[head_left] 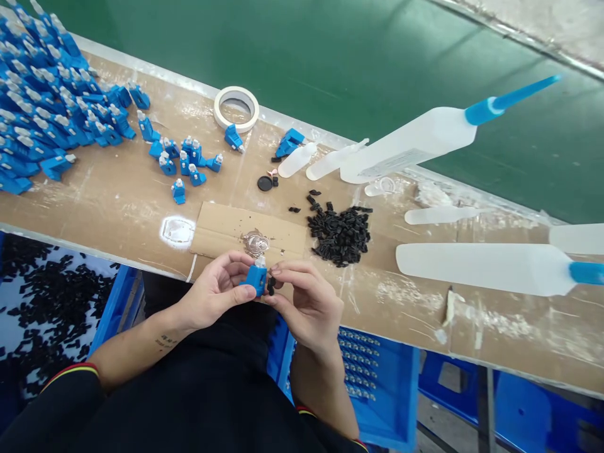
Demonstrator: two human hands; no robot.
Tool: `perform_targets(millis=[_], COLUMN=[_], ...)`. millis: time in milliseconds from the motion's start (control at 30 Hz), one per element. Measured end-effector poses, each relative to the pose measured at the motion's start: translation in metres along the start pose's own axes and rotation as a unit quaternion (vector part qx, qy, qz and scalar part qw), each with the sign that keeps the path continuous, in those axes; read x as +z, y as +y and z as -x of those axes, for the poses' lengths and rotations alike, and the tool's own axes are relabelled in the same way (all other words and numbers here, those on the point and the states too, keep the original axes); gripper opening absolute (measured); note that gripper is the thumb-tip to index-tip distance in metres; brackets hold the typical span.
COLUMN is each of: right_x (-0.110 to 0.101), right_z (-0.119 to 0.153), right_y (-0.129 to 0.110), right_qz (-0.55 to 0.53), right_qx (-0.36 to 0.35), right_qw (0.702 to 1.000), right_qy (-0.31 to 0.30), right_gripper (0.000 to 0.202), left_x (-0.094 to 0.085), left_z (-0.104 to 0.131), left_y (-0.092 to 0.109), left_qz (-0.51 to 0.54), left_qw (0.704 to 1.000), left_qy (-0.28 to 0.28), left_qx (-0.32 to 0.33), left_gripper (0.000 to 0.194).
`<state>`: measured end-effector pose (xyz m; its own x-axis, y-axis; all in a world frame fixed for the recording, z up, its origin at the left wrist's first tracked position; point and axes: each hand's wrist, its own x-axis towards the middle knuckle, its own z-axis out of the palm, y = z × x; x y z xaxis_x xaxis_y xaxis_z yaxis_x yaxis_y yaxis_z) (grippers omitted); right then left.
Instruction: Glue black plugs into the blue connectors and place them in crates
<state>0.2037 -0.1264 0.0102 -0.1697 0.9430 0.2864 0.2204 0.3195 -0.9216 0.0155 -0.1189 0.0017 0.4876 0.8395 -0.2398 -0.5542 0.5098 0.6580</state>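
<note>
My left hand (218, 290) grips a blue plastic part (256, 277) with a pale nozzle-like tip on top. Between the thumb and fingers of my right hand (306, 301) is a small black piece (270, 285), close against the blue part's right side; I cannot tell whether it is seated in it. Just beyond my hands, a clear blob of glue-like material (256, 241) sits on a flat cardboard sheet (212, 221). A heap of small black pieces (340, 233) lies to the right of that sheet.
Many blue parts (56, 113) crowd the table's left end, with several more nearby. A tape roll (220, 113) lies at the far edge. White bottles (481, 267) lie on the right. Below the table are a bin of black pieces (51, 308) and a blue crate (396, 390).
</note>
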Motion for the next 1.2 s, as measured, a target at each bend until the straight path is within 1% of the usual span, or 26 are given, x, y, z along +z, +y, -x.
perform_targets(millis=[167, 367, 433, 467, 500, 567, 633, 700, 767, 833, 867, 900, 967, 1033, 1067, 1100, 1133, 1167, 1200], right_x=[0.0, -0.004, -0.003, -0.001, 0.002, 0.013, 0.026, 0.038, 0.043, 0.04, 0.036, 0.032, 0.022, 0.016, 0.015, 0.015, 0.015, 0.017, 0.018], right_z=[-0.005, -0.011, -0.01, -0.008, -0.006, 0.001, 0.009, 0.017, 0.022, 0.025, 0.025, 0.025, 0.024, 0.023, 0.022, 0.021, 0.02, 0.02, 0.02], right_y=[-0.004, -0.006, -0.007, -0.007, -0.007, -0.007, -0.006, -0.005, -0.003, -0.001, 0.0, 0.001, 0.002, 0.002, 0.002, 0.002, 0.002, 0.002, 0.002], right_qz=[0.054, 0.076, 0.095, 0.121, 0.159, 0.244, 0.306, 0.329, 0.324, 0.278, 0.239, 0.189, 0.072, -0.019, -0.048, -0.067, -0.081, -0.094, -0.109], right_qx=[-0.014, -0.001, -0.015, -0.032, -0.052, -0.084, -0.087, -0.072, -0.058, -0.047, -0.035, -0.015, 0.045, 0.102, 0.12, 0.131, 0.136, 0.139, 0.14], right_qw=[0.998, 0.997, 0.995, 0.992, 0.985, 0.965, 0.947, 0.94, 0.943, 0.957, 0.968, 0.98, 0.995, 0.995, 0.992, 0.989, 0.987, 0.986, 0.983], right_qy=[-0.025, -0.03, -0.031, -0.033, -0.036, -0.044, -0.054, -0.056, -0.053, -0.063, -0.069, -0.067, -0.042, -0.013, -0.004, 0.001, 0.008, 0.021, 0.038], right_gripper=[0.037, 0.024, 0.023, 0.025, 0.03, 0.047, 0.068, 0.082, 0.087, 0.084, 0.079, 0.073, 0.061, 0.051, 0.045, 0.038, 0.031, 0.026, 0.024], left_x=[0.002, -0.001, -0.001, 0.0, 0.001, 0.005, 0.009, 0.012, 0.012, 0.009, 0.007, 0.004, 0.0, -0.002, -0.003, -0.003, -0.004, -0.004, -0.005], left_z=[0.001, 0.006, 0.006, 0.006, 0.005, 0.003, 0.001, -0.001, -0.001, 0.001, 0.002, 0.003, 0.007, 0.01, 0.011, 0.012, 0.013, 0.013, 0.012], left_y=[0.004, 0.005, 0.003, 0.002, 0.0, -0.005, -0.011, -0.016, -0.018, -0.017, -0.015, -0.012, -0.007, -0.003, -0.002, -0.001, 0.0, 0.001, 0.002], left_qz=[-0.033, -0.116, -0.115, -0.108, -0.1, -0.077, -0.06, -0.057, -0.064, -0.063, -0.062, -0.066, -0.089, -0.137, -0.174, -0.223, -0.283, -0.349, -0.414], left_qw=[0.999, 0.992, 0.992, 0.992, 0.992, 0.989, 0.982, 0.975, 0.971, 0.973, 0.978, 0.983, 0.991, 0.99, 0.984, 0.974, 0.956, 0.929, 0.896], left_qy=[0.01, 0.042, 0.05, 0.06, 0.077, 0.121, 0.166, 0.198, 0.209, 0.197, 0.178, 0.152, 0.083, 0.016, -0.009, -0.023, -0.031, -0.037, -0.045], left_qx=[0.017, -0.004, -0.004, 0.003, 0.012, 0.04, 0.066, 0.089, 0.1, 0.1, 0.093, 0.081, 0.047, 0.02, 0.024, 0.044, 0.077, 0.116, 0.155], left_gripper=[0.029, 0.028, 0.028, 0.029, 0.031, 0.033, 0.033, 0.033, 0.032, 0.031, 0.031, 0.031, 0.032, 0.033, 0.035, 0.037, 0.038, 0.039, 0.039])
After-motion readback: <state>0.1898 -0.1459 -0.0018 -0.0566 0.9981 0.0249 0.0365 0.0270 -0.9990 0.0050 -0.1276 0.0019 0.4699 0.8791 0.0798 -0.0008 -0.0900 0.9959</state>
